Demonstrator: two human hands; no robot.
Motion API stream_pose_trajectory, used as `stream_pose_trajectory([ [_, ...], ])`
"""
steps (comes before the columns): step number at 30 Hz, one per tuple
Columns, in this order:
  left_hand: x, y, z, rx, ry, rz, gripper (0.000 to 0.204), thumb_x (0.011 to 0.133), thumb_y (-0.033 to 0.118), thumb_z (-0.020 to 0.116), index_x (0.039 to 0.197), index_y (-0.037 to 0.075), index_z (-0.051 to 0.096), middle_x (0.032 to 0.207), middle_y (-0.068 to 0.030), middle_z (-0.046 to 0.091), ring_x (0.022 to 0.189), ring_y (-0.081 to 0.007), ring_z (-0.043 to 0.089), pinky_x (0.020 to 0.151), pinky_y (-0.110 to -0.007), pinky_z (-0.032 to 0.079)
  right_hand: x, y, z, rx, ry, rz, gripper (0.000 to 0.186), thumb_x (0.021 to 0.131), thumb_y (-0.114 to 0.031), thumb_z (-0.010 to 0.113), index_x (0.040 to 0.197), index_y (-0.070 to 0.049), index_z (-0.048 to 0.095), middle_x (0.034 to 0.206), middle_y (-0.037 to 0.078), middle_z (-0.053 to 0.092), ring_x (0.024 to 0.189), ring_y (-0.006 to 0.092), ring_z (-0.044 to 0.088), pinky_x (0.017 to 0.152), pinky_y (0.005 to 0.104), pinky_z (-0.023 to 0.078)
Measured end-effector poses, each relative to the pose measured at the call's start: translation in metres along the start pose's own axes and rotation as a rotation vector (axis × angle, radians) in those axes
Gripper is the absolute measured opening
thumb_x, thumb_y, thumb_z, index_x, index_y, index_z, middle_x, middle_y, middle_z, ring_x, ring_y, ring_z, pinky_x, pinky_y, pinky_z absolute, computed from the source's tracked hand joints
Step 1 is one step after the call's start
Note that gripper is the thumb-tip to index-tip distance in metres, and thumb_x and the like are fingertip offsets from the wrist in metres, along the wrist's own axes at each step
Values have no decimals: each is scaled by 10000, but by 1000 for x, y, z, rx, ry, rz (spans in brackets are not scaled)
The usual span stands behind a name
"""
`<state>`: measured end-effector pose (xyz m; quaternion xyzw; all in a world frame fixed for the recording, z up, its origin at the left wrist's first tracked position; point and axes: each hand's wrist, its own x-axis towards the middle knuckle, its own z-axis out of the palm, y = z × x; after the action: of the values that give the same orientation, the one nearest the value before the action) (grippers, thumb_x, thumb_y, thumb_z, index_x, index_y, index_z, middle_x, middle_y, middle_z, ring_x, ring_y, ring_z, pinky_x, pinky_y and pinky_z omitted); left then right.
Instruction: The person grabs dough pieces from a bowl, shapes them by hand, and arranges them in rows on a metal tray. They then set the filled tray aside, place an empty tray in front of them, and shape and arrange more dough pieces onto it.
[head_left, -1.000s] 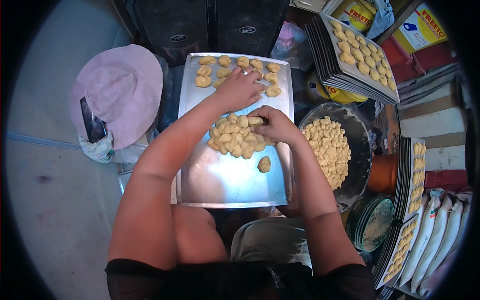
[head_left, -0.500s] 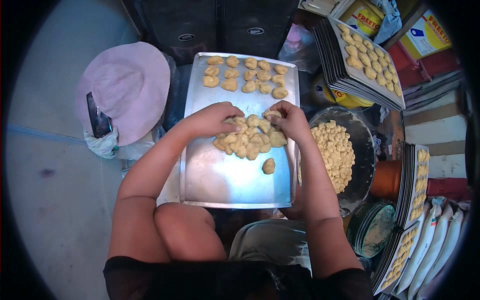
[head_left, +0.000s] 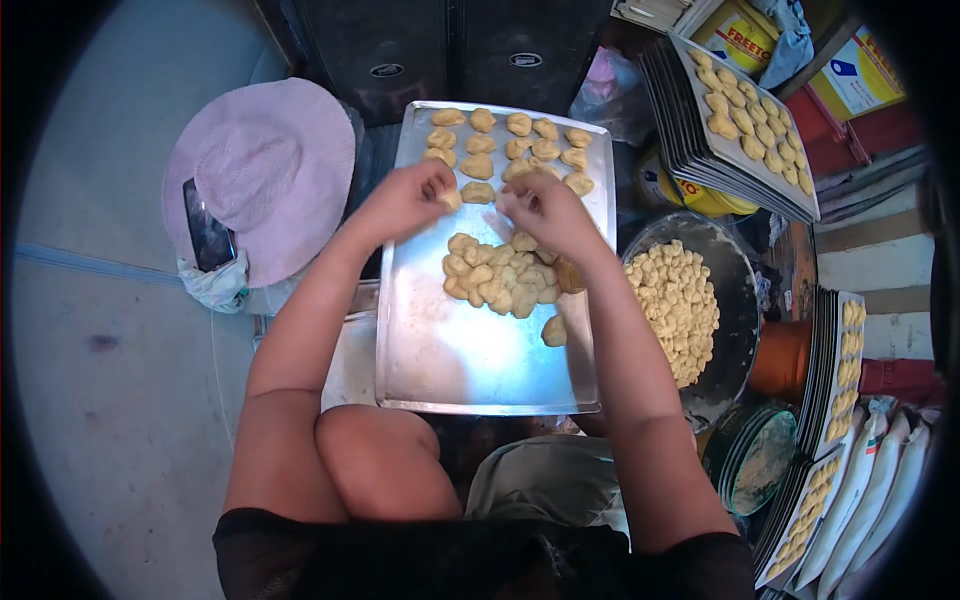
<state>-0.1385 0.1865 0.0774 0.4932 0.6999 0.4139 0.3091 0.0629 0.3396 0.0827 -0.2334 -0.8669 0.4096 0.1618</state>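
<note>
Yellow dough lump [head_left: 451, 200], probably soft and light, suits gentle side pressure; the left hand [head_left: 412, 203] pinches it, the right hand [head_left: 548, 210] half-curls, its hold unclear.

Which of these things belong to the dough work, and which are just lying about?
Seem part of the work:
metal tray
dough pile
dark tub of dough lumps
stacked trays
left hand, pinching a dough piece
right hand

Seem just lying about:
pink hat
phone on its brim
blue cloth
</note>
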Motion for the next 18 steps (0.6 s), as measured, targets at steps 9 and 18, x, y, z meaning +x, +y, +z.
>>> stream_pose_trajectory([
  [9,9,8,24,613,285,553,218,796,75,660,1003,109,715,1061,-81,620,1087,-269,548,971,-415,404,2,15,12,36,133,205,418,711,-186,831,1037,-23,627,885,146,690,816,301,671,733,375,521],
  [18,27,16,63,714,190,648,267,809,136,665,1074,133,694,1061,-26,619,1069,-220,549,960,-397,373,-21,34,-15,-113,24,167,355,697,-114,796,1017,-30,666,911,165,670,872,317,661,777,387,516],
])
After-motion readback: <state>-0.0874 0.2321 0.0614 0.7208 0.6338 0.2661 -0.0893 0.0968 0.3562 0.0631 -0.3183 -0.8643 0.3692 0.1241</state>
